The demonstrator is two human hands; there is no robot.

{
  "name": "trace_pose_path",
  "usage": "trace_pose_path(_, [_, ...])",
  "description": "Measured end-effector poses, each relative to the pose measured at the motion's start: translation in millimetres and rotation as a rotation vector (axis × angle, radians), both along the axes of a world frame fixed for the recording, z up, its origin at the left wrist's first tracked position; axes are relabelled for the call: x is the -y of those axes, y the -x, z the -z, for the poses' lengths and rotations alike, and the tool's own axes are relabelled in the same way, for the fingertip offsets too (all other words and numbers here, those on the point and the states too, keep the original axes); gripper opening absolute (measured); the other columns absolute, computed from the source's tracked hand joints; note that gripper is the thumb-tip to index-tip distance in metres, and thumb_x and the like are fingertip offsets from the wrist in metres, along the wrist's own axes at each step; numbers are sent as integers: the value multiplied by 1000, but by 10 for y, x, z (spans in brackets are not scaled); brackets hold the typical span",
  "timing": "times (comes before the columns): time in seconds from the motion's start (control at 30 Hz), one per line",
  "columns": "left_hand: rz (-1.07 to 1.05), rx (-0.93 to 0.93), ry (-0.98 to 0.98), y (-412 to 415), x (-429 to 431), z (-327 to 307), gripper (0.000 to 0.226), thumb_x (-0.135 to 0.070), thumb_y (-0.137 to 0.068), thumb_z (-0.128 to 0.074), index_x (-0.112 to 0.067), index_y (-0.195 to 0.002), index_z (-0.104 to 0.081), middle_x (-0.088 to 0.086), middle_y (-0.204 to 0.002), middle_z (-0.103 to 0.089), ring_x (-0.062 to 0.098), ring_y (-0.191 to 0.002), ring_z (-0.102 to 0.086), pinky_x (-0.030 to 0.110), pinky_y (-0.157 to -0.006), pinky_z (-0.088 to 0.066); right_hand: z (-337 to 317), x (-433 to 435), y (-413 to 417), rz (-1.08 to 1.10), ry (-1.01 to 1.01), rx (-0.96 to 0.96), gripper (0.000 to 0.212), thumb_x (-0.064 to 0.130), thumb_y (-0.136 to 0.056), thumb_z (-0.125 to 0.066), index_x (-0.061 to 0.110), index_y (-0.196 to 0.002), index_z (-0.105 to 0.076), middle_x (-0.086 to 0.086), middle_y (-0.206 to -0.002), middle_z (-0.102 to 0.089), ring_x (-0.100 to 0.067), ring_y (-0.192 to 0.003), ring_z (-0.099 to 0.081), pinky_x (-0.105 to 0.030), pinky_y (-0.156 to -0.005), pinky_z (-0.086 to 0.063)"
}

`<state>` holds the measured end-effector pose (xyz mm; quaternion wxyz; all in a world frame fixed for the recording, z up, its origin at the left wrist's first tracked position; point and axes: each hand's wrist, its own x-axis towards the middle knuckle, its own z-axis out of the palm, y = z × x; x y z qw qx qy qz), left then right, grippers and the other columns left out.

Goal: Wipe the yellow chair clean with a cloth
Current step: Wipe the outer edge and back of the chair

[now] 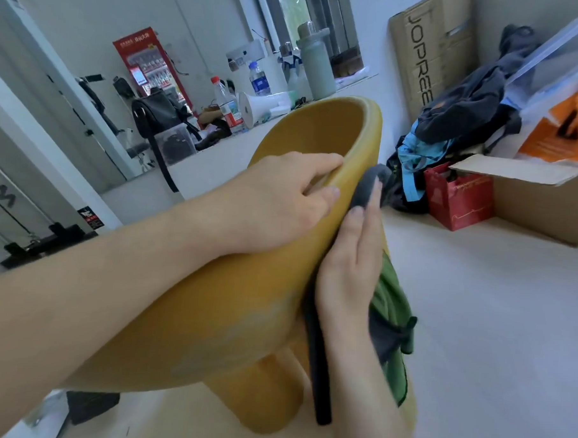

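Observation:
The yellow chair [230, 309] fills the middle of the head view, its curved backrest rim arching up toward the table. My left hand [281, 202] grips that rim, fingers curled over the top edge. My right hand [351, 271] presses a dark grey cloth [370, 186] flat against the outer side of the backrest, just right of my left hand. A green part of the cloth [393, 303] hangs below my right palm, over the chair's far side. A black strip [321, 369] runs down under my right wrist.
A white table [217, 159] behind the chair carries bottles, a megaphone [262, 108] and a black bag [159, 114]. At the right stand a red paper bag [457, 199], an open cardboard box [546, 203] and piled clothes [458, 113]. Pale floor lies on the right.

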<state>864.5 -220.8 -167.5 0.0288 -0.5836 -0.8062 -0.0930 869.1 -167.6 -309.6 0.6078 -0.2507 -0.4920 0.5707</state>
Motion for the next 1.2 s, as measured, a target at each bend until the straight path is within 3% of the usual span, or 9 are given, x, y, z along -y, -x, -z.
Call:
trace_pose_path(0.07, [4, -13, 5, 12, -4, 2, 28, -29, -96, -44, -18, -119, -56, 5, -99, -68, 10, -83, -58, 28, -77, -42, 58, 480, 1, 63, -93, -78, 47, 34, -101, -26, 34, -148, -24, 12, -158, -25, -2, -146, -19, -42, -119, -16])
trace_pose_path(0.2, [-37, 146, 75, 53, 270, -71, 39, -49, -89, -40, -49, -128, -44, -38, -83, -58, -23, -81, -54, -5, -70, -38, 26, 244, 60, 68, -149, -59, 50, 39, -98, -23, 34, -149, -20, 9, -158, -25, -1, -145, -20, -35, -118, -18])
trace_pose_path(0.33, [-69, 61, 186, 72, 681, -90, 54, -62, -75, -28, -30, -108, -56, -8, -93, -67, 4, -80, -61, 20, -72, -47, -42, -584, 159, -132, 144, 184, 54, 43, -94, -23, 27, -140, -46, 3, -145, -49, -17, -134, -42, -40, -112, -30])
trace_pose_path(0.47, [11, -82, 208, 192, 688, -84, 49, -59, -82, -28, -24, -99, -58, -4, -81, -66, 10, -73, -61, 38, -74, -50, -91, -324, 48, -98, 160, -31, 44, 32, -101, -29, 26, -140, -48, 8, -144, -50, -7, -133, -43, -28, -112, -33])
trace_pose_path(0.63, [203, -36, 102, 375, 637, -56, 43, -47, -94, -38, -12, -91, -64, 5, -71, -64, 15, -64, -59, 39, -66, -48, 208, 914, 38, 38, -85, -219, 47, 36, -97, -34, 37, -144, -32, 20, -154, -31, 6, -141, -24, -18, -116, -22])
trace_pose_path(0.77, [347, -20, 47, 512, 594, -53, 45, -45, -94, -42, -10, -69, -54, 0, -56, -50, 14, -52, -46, 33, -55, -39, 30, 550, 71, 145, 93, -66, 45, 28, -102, -33, 28, -146, -40, 14, -150, -40, 5, -135, -34, -11, -109, -26])
trace_pose_path(0.93, [400, -72, 24, 584, 557, -29, 46, -49, -89, -38, -12, -63, -47, 0, -53, -46, 14, -54, -45, 30, -53, -27, -364, 401, -56, 161, -34, -131, 38, 19, -100, -39, 23, -134, -55, 7, -144, -49, 2, -131, -41, -15, -111, -30])
trace_pose_path(1.07, [387, -56, 1, 612, 632, -26, 43, -51, -82, -35, -15, -63, -49, -4, -52, -50, 10, -54, -48, 25, -51, -29, -361, 465, 9, 154, -403, -95, 36, 15, -99, -36, 21, -128, -55, 3, -138, -52, -11, -138, -38, -43, -120, -20])
trace_pose_path(1.2, [359, -36, -8, 533, 686, 8, 47, -46, -92, -36, -10, -72, -57, 4, -61, -55, 16, -57, -52, 37, -61, -43, -184, -59, 45, 45, -95, -16, 50, 37, -102, -28, 17, -147, -38, 2, -153, -38, -7, -142, -31, -29, -119, -21])
